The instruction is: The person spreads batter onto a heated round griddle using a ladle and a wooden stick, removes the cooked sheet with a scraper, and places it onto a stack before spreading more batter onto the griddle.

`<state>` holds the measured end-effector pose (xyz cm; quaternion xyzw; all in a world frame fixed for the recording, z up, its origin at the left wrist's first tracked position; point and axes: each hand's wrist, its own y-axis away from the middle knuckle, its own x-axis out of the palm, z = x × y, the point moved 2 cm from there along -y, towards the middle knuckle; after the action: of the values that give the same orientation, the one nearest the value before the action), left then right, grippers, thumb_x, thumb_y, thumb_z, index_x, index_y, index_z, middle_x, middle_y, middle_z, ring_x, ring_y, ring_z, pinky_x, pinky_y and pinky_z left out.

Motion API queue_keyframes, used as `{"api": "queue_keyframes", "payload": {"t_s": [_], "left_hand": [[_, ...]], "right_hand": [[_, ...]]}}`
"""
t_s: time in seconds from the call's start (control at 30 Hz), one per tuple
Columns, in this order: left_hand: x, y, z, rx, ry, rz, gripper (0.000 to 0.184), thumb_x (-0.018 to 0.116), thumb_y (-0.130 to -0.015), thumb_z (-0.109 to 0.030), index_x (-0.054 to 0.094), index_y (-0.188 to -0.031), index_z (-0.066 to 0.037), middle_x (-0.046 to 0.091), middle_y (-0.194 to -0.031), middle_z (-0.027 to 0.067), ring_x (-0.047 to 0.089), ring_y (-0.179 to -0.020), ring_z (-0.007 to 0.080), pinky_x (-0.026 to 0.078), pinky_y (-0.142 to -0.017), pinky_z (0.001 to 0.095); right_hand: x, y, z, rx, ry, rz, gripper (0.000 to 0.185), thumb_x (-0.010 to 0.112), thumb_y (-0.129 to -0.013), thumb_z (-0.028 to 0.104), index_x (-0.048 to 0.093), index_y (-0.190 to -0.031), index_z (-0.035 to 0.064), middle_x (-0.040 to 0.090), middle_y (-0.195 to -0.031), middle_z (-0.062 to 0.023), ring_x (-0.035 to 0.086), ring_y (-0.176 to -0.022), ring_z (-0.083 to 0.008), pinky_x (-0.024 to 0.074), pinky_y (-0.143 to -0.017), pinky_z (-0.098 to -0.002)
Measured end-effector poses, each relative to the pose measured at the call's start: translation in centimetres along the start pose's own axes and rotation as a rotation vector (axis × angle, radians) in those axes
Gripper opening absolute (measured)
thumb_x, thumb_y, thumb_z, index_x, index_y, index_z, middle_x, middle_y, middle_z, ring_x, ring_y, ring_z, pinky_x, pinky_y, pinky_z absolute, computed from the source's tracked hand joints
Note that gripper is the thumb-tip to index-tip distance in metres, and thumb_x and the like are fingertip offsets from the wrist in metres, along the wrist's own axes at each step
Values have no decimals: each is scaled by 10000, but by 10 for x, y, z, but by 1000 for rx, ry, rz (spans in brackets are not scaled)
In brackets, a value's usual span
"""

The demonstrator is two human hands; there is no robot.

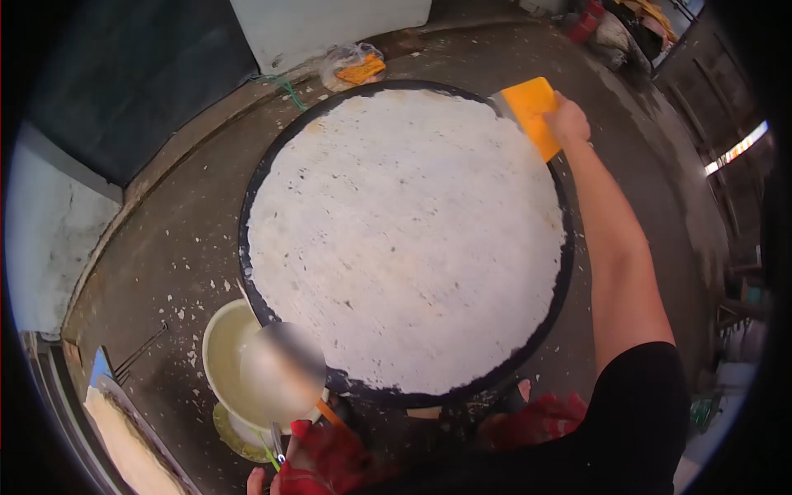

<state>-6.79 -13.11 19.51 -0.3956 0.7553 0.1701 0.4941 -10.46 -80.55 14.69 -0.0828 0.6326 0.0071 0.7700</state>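
Right fingers (568,120) are gripping scraper (532,111) at the edge of griddle (356,388). Left of them, sheet (404,231) is covering all but the margin; coverage looks mostly done. Left fingers (256,482): grip, cannot tell.

A dark wall panel (140,74) stands between a white panel (330,25) on its right and a pale wall (62,239) on its left; speckled grey floor (177,239) spreads before it, and a bright light slit (737,149) shows far to its right.

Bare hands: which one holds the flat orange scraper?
The right bare hand, upper right, grips the flat orange scraper; the left bare hand, partly visible at the bottom edge, is far from it.
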Motion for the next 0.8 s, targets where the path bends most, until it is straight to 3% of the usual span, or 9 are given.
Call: {"api": "queue_keyframes", "payload": {"t_s": [0.13, 0.23, 0.37, 0.57, 0.7, 0.8], "left_hand": [[3, -20, 2, -32, -61, 46, 305, 461, -864, -148, 533, -1095, 38, 459, -1171, 240, 463, -1060, 384, 373, -903, 420], [5, -27, 8, -55, -53, 44, 298, 482, -854, -158, 547, -1085, 19, 461, -1166, 236, 473, -1042, 383, 389, -884, 419], [6, -27, 17, -85, -85, 51, 304, 496, -844, -173, 557, -1082, 7, 464, -1157, 236, 483, -1024, 380, 402, -865, 416], [3, -29, 13, -137, -72, 25, 320, 507, -831, -187, 564, -1087, -5, 473, -1140, 232, 487, -1013, 377, 412, -847, 417], [0, -19, 15, -167, -16, 5, 324, 512, -830, -179, 561, -1102, -10, 460, -1159, 227, 481, -1025, 370, 405, -863, 413], [-4, -8, 18, -99, -20, -15, 325, 515, -827, -170, 559, -1108, -12, 445, -1174, 225, 473, -1037, 366, 400, -872, 411]], "right_hand": [[20, -32, 46, -86, 19, 17, 548, 594, -781, 216, 407, -1291, 287, 533, -1201, -34, 527, -1076, -210, 412, -895, -362], [33, -38, 102, -221, -20, 15, 555, 626, -766, 180, 432, -1279, 259, 523, -1210, -79, 519, -1081, -220, 394, -923, -338], [54, -32, 184, -530, -105, 34, 554, 644, -757, 142, 458, -1250, 309, 548, -1176, -68, 527, -1064, -212, 386, -943, -318], [78, 47, 316, -924, -343, 291, 509, 607, -765, 28, 522, -1196, 285, 583, -1114, -58, 576, -964, -193, 472, -851, -294], [79, 158, 379, -1394, -393, 563, 523, 606, -709, -29, 557, -1157, 235, 598, -1085, -66, 583, -943, -195, 485, -825, -296], [46, 260, 378, -1722, -306, 600, 487, 615, -675, -12, 584, -1109, 208, 612, -1031, -74, 588, -924, -219, 491, -787, -326]]}}
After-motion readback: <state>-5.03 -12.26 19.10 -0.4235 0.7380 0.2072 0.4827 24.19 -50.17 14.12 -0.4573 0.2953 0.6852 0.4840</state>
